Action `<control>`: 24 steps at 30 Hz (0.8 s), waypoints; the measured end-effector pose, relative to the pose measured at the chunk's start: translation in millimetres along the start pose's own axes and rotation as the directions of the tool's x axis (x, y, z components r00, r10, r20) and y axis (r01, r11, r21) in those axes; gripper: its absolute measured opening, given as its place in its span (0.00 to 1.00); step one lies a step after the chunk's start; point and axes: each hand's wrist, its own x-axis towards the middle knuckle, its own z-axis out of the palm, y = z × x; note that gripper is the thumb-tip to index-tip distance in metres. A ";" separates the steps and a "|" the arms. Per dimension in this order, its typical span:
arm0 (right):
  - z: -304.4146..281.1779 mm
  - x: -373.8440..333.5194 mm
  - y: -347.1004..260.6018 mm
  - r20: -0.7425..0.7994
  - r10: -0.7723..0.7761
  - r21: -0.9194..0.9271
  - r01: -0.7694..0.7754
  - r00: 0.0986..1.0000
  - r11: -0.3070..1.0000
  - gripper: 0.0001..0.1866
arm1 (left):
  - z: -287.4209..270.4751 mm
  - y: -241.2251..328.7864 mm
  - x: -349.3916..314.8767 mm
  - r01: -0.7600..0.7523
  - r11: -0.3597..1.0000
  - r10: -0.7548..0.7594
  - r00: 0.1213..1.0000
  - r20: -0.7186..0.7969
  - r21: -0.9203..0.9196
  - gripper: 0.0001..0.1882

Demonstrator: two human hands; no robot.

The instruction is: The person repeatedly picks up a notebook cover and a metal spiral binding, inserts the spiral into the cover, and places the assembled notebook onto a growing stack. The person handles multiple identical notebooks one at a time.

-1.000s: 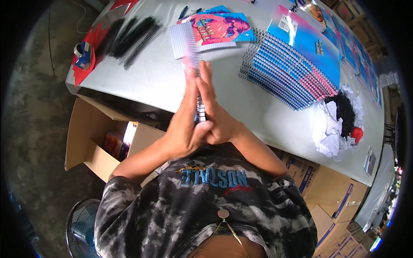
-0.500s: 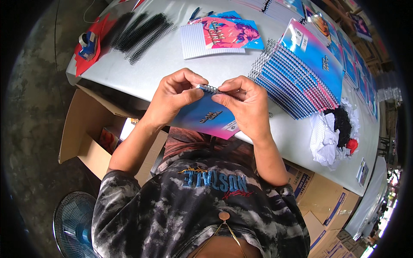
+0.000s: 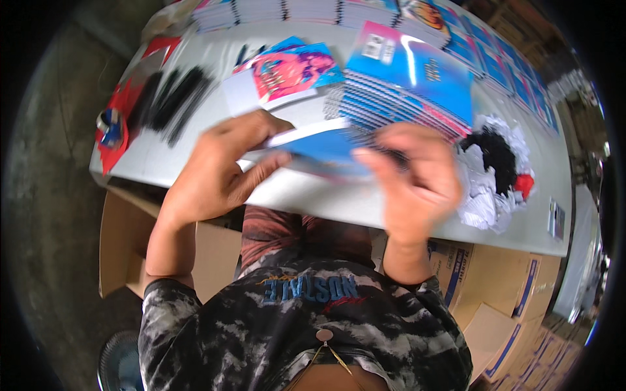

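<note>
A blue notebook (image 3: 326, 151) with a spiral edge is held up between my two hands over the front of the table, blurred by motion. My left hand (image 3: 212, 163) pinches its left end between thumb and fingers, beside the white page edges. Curled at the other end is my right hand (image 3: 420, 179), smeared by motion, its thumb and fingers closed at the dark spiral coil (image 3: 385, 146). Just beyond it rises a tall stack of blue and pink spiral notebooks (image 3: 417, 72).
Black spiral coils (image 3: 179, 104) and a blue tape dispenser (image 3: 112, 130) on red sheets lie left. Loose covers (image 3: 293, 73) lie behind my hands. Crumpled paper (image 3: 479, 202) and a black tangle (image 3: 499, 159) sit right. Cardboard boxes (image 3: 489, 277) and a fan (image 3: 119, 358) stand below the table.
My hands have moved apart, the right one going further right. The notebook has turned, showing its white page edges, and the view has shifted.
</note>
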 end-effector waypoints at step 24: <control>-91.8 36.5 104.7 -0.534 -0.040 -0.442 -0.238 0.845 0.865 0.13 | 139.0 -92.6 145.9 -0.150 0.908 -0.200 0.664 -0.721 -0.391 0.22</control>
